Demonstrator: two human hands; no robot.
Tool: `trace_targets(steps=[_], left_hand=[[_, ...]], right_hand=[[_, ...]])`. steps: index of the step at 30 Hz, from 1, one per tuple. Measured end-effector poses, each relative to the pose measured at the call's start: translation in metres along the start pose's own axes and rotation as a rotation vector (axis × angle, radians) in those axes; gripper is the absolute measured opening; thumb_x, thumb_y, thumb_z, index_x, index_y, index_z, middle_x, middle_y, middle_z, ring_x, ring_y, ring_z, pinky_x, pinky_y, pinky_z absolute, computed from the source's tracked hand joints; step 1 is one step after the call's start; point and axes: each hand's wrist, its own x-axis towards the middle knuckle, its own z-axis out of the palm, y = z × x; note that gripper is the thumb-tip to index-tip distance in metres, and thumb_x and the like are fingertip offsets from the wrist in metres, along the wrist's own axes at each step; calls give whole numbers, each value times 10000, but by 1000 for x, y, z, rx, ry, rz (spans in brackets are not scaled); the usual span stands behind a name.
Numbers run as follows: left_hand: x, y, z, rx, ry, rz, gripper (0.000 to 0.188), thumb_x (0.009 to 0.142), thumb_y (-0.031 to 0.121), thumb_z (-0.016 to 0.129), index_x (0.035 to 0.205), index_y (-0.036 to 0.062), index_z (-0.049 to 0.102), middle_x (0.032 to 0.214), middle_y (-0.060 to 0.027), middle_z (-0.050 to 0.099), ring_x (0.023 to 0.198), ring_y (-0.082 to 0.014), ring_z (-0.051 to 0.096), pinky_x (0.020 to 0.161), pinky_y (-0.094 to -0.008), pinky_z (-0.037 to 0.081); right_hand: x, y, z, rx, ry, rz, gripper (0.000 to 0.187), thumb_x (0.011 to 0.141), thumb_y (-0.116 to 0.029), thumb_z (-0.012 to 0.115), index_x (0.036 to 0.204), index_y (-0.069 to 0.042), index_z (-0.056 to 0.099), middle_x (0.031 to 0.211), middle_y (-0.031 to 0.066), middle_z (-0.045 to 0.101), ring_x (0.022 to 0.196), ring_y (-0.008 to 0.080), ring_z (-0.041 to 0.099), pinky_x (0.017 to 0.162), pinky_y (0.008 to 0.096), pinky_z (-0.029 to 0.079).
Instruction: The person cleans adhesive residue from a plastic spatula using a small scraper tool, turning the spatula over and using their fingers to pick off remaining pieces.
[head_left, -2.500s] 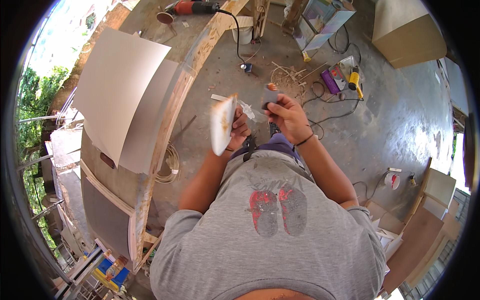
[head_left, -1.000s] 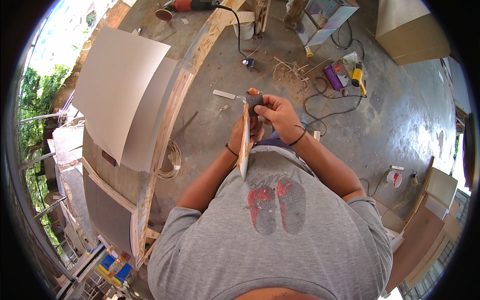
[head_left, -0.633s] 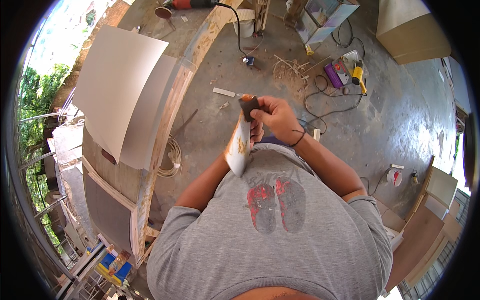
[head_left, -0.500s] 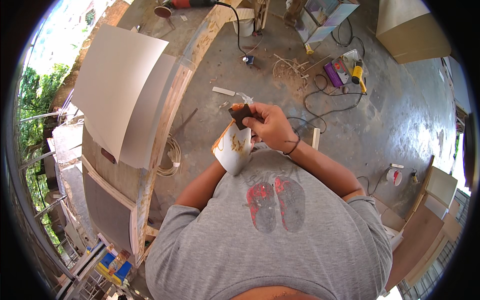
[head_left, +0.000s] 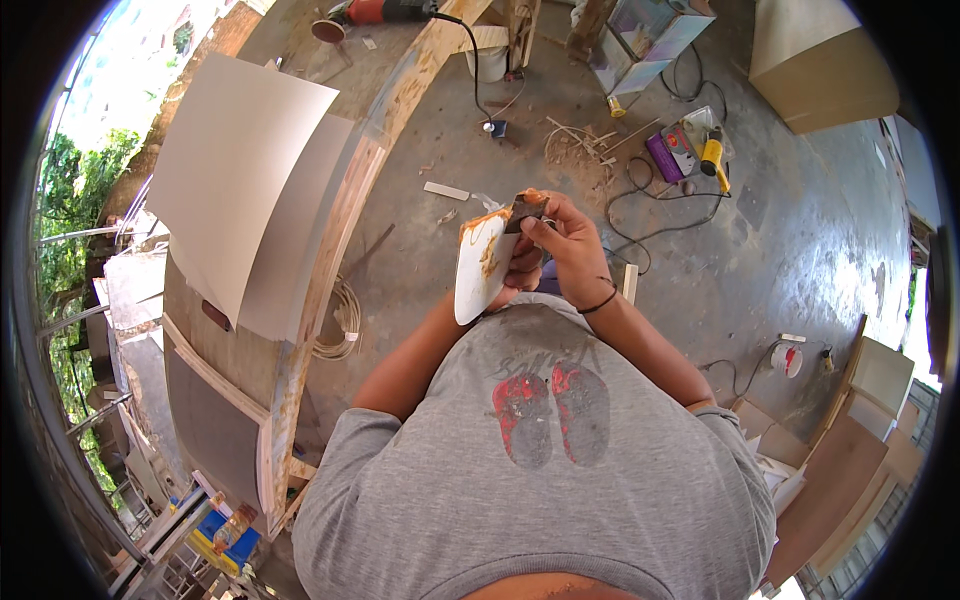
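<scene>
My left hand (head_left: 524, 270) is closed round a white piece of sheet (head_left: 478, 275) with a rounded lower end, held tilted before my chest. Orange-brown paste is smeared on its face and along its far edge. Between the thumb and fingers of my right hand (head_left: 572, 238) is a small dark flat spreader (head_left: 524, 212), with orange paste on its far edge. The spreader is at the far right corner of the white sheet. Part of my left hand is hidden behind the sheet and my right hand.
Left stands a wooden workbench (head_left: 285, 390) with pale sheets (head_left: 240, 170) on it and a red and black power tool (head_left: 385, 10) at its far end. A yellow power tool (head_left: 713, 155) and its cord lie on the floor, far right. Coiled cable (head_left: 340, 325) lies beside the bench.
Both hands have moved a little to the right and away from me. The white sheet has turned, so its face looks narrower. The spreader has shifted right, and more paste shows on its edge.
</scene>
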Motion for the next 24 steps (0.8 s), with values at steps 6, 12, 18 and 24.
trace_targets(steps=[6,12,18,24], left_hand=[[-2,0,8,228,108,117,298,900,419,468,858,124,477,665,8,422,525,-111,398,456,-227,331],[-26,13,16,229,26,340,567,902,493,432,1231,32,460,1110,-155,564,959,-254,577,799,-345,491],[-52,20,35,876,211,569,556,885,334,592,1273,-35,440,1207,-129,554,1068,-189,552,913,-323,440],[-46,11,36,1283,610,683,251,896,131,548,1066,-49,594,915,-92,664,856,-122,600,754,-267,464]], right_hand=[[-5,2,-14,84,-112,249,121,853,-119,625,912,-23,581,748,13,586,691,90,593,591,220,508],[0,2,-17,83,43,140,129,844,-106,631,928,-11,608,818,28,636,716,85,584,663,220,461],[16,4,-18,59,50,128,157,831,-75,630,970,-4,627,888,31,648,818,79,573,762,212,435],[36,10,-26,-514,186,-371,129,828,-98,643,931,-21,657,810,-13,627,750,62,544,713,186,408]])
